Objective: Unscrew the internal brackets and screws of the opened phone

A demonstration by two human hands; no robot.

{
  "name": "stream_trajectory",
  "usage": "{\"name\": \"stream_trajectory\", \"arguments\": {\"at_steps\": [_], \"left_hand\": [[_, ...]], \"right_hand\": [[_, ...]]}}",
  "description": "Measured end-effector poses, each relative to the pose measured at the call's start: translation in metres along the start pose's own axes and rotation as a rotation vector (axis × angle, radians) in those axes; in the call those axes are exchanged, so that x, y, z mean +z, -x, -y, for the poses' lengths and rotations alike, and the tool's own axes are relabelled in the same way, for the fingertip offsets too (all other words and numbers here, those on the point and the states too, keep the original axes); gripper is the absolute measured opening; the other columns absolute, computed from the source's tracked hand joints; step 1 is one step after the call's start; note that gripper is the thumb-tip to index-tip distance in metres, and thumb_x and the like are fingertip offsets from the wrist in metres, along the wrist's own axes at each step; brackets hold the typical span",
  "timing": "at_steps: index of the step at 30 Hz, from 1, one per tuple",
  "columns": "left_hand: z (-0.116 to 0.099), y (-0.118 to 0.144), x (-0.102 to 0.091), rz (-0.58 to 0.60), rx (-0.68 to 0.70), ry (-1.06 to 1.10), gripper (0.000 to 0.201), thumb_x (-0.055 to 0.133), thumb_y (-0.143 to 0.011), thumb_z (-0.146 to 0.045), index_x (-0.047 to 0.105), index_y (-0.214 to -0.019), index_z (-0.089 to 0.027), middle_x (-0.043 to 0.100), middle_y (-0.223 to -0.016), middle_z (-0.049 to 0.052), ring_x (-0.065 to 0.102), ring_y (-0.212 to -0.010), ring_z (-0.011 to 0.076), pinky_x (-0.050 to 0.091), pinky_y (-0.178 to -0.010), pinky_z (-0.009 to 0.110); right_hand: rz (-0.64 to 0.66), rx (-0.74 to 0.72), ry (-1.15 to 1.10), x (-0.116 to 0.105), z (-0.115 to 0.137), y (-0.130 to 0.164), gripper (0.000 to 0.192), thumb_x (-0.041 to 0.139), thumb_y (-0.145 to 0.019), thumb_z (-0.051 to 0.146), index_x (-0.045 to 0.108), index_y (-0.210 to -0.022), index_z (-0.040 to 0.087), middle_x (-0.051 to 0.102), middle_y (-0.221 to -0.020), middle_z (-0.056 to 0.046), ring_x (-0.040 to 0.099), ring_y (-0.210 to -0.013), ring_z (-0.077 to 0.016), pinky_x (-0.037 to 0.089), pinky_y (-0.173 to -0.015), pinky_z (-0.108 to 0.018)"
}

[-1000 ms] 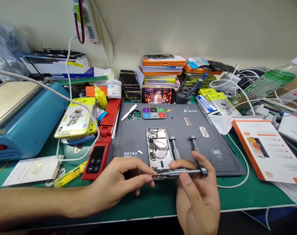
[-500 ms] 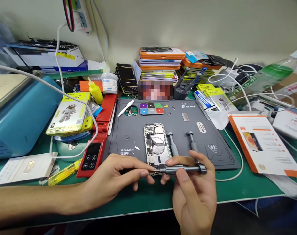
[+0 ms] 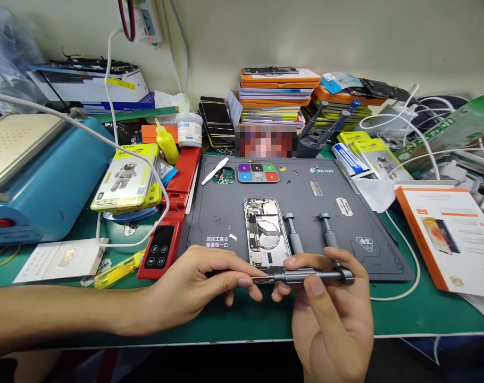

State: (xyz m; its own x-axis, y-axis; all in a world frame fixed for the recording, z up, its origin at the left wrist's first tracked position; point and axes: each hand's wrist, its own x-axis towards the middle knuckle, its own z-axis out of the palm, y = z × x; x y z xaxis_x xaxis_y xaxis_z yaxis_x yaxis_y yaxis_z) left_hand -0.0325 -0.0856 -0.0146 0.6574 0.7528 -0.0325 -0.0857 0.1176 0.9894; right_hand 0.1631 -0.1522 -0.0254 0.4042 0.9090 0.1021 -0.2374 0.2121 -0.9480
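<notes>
The right hand (image 3: pixel 330 314) grips a gray screwdriver (image 3: pixel 309 275) sideways; the left hand (image 3: pixel 194 292) pinches its tip, just in front of an opened phone (image 3: pixel 266 231).

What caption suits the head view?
Both hands hold a grey screwdriver level beside an opened phone.

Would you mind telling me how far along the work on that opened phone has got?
Done: the phone lies open on the grey mat, its internals exposed. In hand: the right hand holds a grey screwdriver level at the phone's near end, where the left hand pinches by its tip. Left: the internals remain in the frame; two more screwdrivers lie beside it.
</notes>
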Motion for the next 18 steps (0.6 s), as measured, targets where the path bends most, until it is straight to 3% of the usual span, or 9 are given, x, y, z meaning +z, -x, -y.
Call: {"name": "stream_trajectory", "arguments": {"at_steps": [6, 12, 18], "left_hand": [[-0.0002, 0.0015, -0.0012, 0.024, 0.022, -0.044, 0.024, 0.066, -0.110, -0.024, 0.083, -0.126, -0.027, 0.085, -0.101, 0.004, 0.073, -0.081, 0.0111, 0.060, -0.069, 0.015], [-0.0027, 0.0019, -0.0013, 0.011, -0.009, -0.102, 0.020, 0.073, -0.105, -0.026, 0.085, -0.122, -0.027, 0.085, -0.098, 0.003, 0.071, -0.075, 0.0110, 0.060, -0.067, 0.016], [-0.0031, 0.0014, -0.0019, 0.029, 0.006, -0.161, 0.027, 0.067, -0.109, -0.027, 0.081, -0.131, -0.026, 0.085, -0.102, 0.005, 0.066, -0.068, 0.0095, 0.060, -0.066, 0.017]], "right_hand": [[0.018, 0.022, -0.035, 0.0011, 0.0011, -0.0016, 0.025, 0.063, -0.105, 0.025, 0.062, -0.128, 0.035, 0.078, -0.095, -0.001, 0.074, -0.067, -0.0162, 0.062, -0.058, -0.028], [0.017, 0.012, -0.020, 0.0017, 0.0025, -0.0007, 0.027, 0.062, -0.105, 0.024, 0.062, -0.129, 0.036, 0.077, -0.095, -0.002, 0.072, -0.066, -0.0155, 0.058, -0.054, -0.027], [-0.023, 0.009, -0.002, -0.0002, -0.0015, -0.0010, 0.025, 0.063, -0.105, 0.027, 0.061, -0.129, 0.035, 0.076, -0.095, -0.002, 0.069, -0.064, -0.0149, 0.057, -0.058, -0.029]]}}
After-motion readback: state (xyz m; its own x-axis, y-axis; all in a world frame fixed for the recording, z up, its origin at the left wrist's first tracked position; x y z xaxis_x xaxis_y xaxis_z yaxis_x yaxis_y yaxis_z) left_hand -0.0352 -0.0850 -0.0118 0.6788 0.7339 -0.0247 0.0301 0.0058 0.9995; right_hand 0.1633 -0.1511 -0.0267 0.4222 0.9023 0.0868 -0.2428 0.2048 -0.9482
